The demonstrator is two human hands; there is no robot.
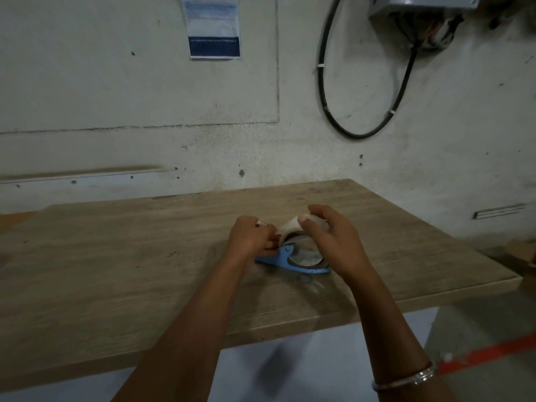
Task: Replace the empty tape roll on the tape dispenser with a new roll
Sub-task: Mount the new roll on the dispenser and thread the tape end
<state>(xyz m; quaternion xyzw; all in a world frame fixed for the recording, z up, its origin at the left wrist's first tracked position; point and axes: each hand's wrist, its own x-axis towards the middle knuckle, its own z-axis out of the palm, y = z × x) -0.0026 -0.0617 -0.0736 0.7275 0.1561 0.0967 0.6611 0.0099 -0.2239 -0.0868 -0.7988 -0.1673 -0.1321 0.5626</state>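
Note:
A blue tape dispenser [287, 261] lies on the wooden table [145, 256], a little right of the middle. A pale tape roll [303, 250] sits in it, its round side facing me. My right hand [333, 242] curls over the top and right side of the roll, thumb pressed on its upper edge. My left hand [251, 237] is closed at the dispenser's left end, pinching a strip of tape [287, 226] drawn off the roll. The dispenser's far parts are hidden behind both hands.
The table's right edge [493, 274] and near edge drop to a light floor. A concrete wall stands close behind the table, with a black cable loop [362, 111] and a grey box [420, 13] at upper right. An orange bar [493, 352] lies at lower right.

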